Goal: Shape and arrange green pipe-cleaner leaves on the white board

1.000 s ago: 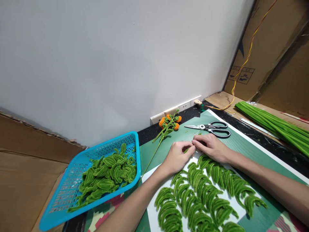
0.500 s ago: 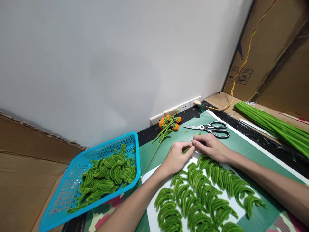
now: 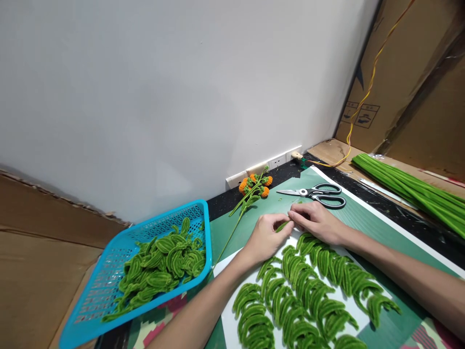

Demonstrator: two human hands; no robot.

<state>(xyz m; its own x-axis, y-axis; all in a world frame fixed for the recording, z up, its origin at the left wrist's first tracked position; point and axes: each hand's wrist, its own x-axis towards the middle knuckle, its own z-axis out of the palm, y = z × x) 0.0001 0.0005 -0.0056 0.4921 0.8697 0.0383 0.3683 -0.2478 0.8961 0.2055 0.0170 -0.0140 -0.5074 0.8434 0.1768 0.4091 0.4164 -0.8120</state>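
My left hand is closed in a pinch round a green fuzzy pipe-cleaner leaf, of which only a small part shows between thumb and fingers. Touching it fingertip to fingertip, my right hand pinches too; what lies in its fingers is too small to make out. Under and in front of both hands, several rows of curved green pipe-cleaner leaves lie overlapping on a white sheet. Just beyond my right hand rest scissors with black and grey handles, blades pointing left.
At left a blue plastic basket holds a heap of green leaves. A stem with orange pompom-like fruits lies near the wall sockets. Green pipe-cleaner stems lie bundled at right, by a yellow cord and cardboard.
Both hands keep almost the same place and pinch. Slightly more of the green leaf shows in my left hand; the rest lies as before.
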